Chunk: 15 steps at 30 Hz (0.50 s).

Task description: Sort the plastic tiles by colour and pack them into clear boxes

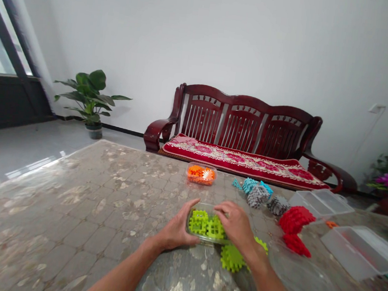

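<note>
A clear plastic container [206, 241] holding lime-green notched building pieces [208, 224] is in front of me at the table's near side. My left hand [179, 225] grips its left end, thumb at the far rim and fingers along the near side. Over the right end is my right hand [236, 220], its fingers curled at the rim; whether it holds a green piece is hidden. More lime-green pieces [233, 258] lie on the tablecloth under my right forearm. Farther back stands another clear container with orange pieces [201, 174].
Blue pieces [249, 185], grey pieces [258, 196] and a stack of red pieces [296, 220] lie to the right. Two translucent boxes [360, 253] stand at the right, with a clear plastic sheet or lid [311, 280] nearer. A wooden bench [238, 122] is beyond the patterned tablecloth [78, 207].
</note>
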{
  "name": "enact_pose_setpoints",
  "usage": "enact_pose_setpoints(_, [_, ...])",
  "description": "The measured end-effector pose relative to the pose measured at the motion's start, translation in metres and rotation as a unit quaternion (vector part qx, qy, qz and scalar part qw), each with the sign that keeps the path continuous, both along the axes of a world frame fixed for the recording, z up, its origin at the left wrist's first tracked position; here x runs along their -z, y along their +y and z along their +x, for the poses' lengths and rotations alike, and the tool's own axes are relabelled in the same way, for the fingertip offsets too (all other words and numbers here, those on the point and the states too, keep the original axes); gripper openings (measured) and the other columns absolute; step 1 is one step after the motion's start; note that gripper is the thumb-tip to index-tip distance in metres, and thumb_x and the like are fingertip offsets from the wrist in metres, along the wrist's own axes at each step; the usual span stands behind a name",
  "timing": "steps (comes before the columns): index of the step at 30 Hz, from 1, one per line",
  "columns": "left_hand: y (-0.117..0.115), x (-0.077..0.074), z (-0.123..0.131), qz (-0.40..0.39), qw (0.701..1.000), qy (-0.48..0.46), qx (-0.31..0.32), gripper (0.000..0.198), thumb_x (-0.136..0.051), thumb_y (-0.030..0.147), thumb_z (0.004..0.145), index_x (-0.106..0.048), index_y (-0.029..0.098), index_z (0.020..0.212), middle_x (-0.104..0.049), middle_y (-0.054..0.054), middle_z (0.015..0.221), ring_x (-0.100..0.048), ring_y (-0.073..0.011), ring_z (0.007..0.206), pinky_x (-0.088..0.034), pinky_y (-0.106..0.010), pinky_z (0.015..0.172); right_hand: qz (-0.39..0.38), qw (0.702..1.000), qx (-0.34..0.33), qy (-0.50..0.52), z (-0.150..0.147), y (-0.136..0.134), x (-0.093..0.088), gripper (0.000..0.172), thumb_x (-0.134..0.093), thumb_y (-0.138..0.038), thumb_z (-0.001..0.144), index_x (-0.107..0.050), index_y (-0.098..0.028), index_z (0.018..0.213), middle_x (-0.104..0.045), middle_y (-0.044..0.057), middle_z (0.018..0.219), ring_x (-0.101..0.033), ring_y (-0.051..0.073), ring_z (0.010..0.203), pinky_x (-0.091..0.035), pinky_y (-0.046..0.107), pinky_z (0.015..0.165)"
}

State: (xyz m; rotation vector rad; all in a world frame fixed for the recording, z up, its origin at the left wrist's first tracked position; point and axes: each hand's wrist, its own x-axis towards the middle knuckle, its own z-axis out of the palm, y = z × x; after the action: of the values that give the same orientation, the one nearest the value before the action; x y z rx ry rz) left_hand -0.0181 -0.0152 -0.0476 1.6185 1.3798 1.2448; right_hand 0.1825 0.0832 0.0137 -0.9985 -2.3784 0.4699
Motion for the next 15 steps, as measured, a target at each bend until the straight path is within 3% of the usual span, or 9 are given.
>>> enact_pose_setpoints(3, [-0.001, -0.002, 0.0, -0.007, 1.0, -0.004, 0.0, 0.108, -0.085, 0.024, 0.058, -0.031, 0.02, 0.151, -0.045, -0.015, 0.145, -0.046, -0.0347, 0.132, -0.034, -0.052, 0.116, -0.036, 0.996, 0.08, 0.025, 0.036, 0.023, 0.002, 0.029, -0.05, -0.026, 0.085, -0.077, -0.023, 0.096, -0.077, 0.006, 0.1, -0.069, 0.022, 0.094, -0.05, 0.034, 0.087])
enact_pose_setpoints(6, [0.0, -0.001, -0.001, -0.009, 1.0, 0.001, -0.002, 0.107, -0.084, 0.023, 0.058, -0.03, 0.02, 0.151, -0.045, -0.014, 0.146, -0.046, -0.0346, 0.133, -0.033, -0.052, 0.116, -0.104, 0.985, 0.125, -0.058, 0.072, 0.042, 0.01, 0.034, -0.055, -0.025, 0.079, -0.076, -0.02, 0.106, -0.077, 0.008, 0.107, -0.07, 0.025, 0.099, -0.05, 0.036, 0.09])
enact_pose_setpoints(8, [0.001, 0.001, -0.001, -0.006, 1.0, 0.004, -0.002, 0.108, -0.085, 0.024, 0.058, -0.031, 0.021, 0.151, -0.044, -0.014, 0.147, -0.045, -0.0348, 0.133, -0.032, -0.053, 0.117, -0.11, 0.98, 0.119, -0.117, 0.088, 0.045, 0.016, 0.044, -0.061, -0.022, 0.073, -0.073, -0.019, 0.116, -0.073, 0.009, 0.118, -0.067, 0.027, 0.11, -0.048, 0.037, 0.097])
enact_pose_setpoints(12, [0.002, 0.005, -0.003, -0.007, 1.0, 0.004, 0.001, 0.108, -0.084, 0.023, 0.058, -0.029, 0.021, 0.151, -0.043, -0.014, 0.148, -0.045, -0.0343, 0.134, -0.032, -0.053, 0.117, -0.08, 0.97, 0.091, -0.213, 0.094, 0.033, 0.023, 0.064, -0.066, -0.018, 0.067, -0.064, -0.02, 0.13, -0.064, 0.011, 0.134, -0.056, 0.033, 0.125, -0.042, 0.043, 0.105])
enact_pose_setpoints(15, [0.002, 0.005, -0.003, -0.016, 1.0, 0.007, 0.001, 0.108, -0.083, 0.021, 0.059, -0.028, 0.02, 0.152, -0.044, -0.014, 0.147, -0.046, -0.0337, 0.134, -0.032, -0.052, 0.117, -0.072, 0.96, 0.092, -0.255, 0.088, 0.022, 0.025, 0.061, -0.063, -0.016, 0.07, -0.063, -0.022, 0.131, -0.064, 0.012, 0.133, -0.058, 0.034, 0.123, -0.042, 0.046, 0.104])
